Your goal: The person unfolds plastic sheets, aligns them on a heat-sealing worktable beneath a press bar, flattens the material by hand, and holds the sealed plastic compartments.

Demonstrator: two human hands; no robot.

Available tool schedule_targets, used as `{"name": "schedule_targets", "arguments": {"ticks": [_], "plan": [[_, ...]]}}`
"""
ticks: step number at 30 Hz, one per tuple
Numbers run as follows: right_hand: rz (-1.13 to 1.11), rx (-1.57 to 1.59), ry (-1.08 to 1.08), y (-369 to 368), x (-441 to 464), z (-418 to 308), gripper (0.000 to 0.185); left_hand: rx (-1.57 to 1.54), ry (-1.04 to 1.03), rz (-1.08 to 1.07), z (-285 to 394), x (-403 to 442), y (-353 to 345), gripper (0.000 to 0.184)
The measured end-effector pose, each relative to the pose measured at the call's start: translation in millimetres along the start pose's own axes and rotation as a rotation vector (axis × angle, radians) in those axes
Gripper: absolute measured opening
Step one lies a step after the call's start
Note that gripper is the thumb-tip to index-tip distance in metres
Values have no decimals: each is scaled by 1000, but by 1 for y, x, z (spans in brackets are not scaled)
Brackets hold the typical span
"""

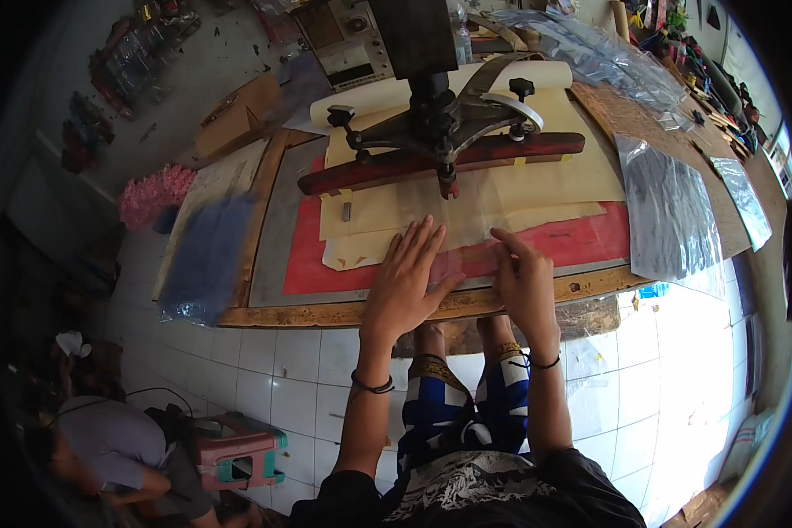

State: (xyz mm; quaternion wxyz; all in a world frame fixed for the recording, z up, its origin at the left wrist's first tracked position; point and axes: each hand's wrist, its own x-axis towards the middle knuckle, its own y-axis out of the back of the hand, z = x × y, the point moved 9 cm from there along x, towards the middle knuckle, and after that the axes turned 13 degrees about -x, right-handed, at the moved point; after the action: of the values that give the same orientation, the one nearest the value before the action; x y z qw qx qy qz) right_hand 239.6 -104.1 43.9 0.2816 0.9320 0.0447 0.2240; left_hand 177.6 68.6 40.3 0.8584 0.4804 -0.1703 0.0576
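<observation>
A clear plastic sheet (458,216) lies over cream paper (370,224) and a red sheet (306,260) on the wood-edged work table. My left hand (405,282) rests flat on the sheet's left side, fingers stretched and spread. At the sheet's right edge is my right hand (526,280), its index finger reaching forward and the other fingers curled; thumb and index seem to pinch the plastic. Just beyond both hands, a press head with a long dark red bar (537,150) hangs above the paper. A small metal piece (347,211) lies left of the plastic.
Silvery plastic sheets (669,207) hang over the table's right side, and bluish plastic (207,260) drapes on the left. A control box (348,44) and a cardboard box (238,114) stand behind. Another person (123,449) sits low at left beside a stool (242,453).
</observation>
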Motion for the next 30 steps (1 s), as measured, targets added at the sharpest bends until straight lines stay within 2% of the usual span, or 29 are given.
{"name": "schedule_targets", "arguments": {"ticks": [30], "plan": [[-85, 67, 36, 3, 1, -5, 29, -18, 26, -30, 0, -1, 0, 78]]}}
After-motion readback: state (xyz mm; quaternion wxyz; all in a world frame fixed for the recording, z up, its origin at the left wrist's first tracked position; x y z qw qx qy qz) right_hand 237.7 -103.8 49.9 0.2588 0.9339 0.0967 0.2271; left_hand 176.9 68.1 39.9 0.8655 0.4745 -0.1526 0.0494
